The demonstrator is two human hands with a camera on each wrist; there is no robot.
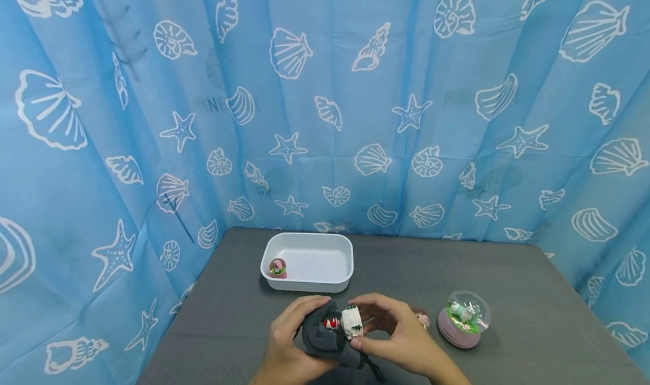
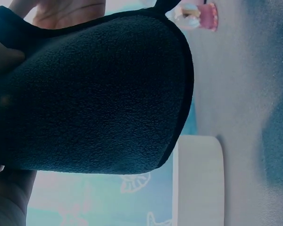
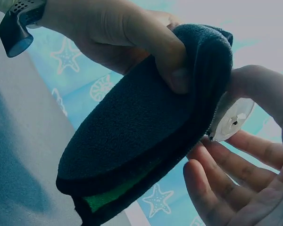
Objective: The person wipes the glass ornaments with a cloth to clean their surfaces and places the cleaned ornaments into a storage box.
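Observation:
A dark grey fleece cloth with dark edging is wrapped around a small snow globe, whose white base and a red figure show at the cloth's opening. My left hand grips the cloth from the left, thumb pressed on the fleece in the right wrist view. With thumb and fingers, my right hand pinches the globe's white base, its pale underside turned outward. A strip of green lining shows between the folds. Most of the globe's dome is hidden in the cloth.
A white tray stands behind the hands, a small pink-based snow globe in its left corner. To the right is a larger snow globe on a pink base. Another small globe is partly hidden behind my right hand.

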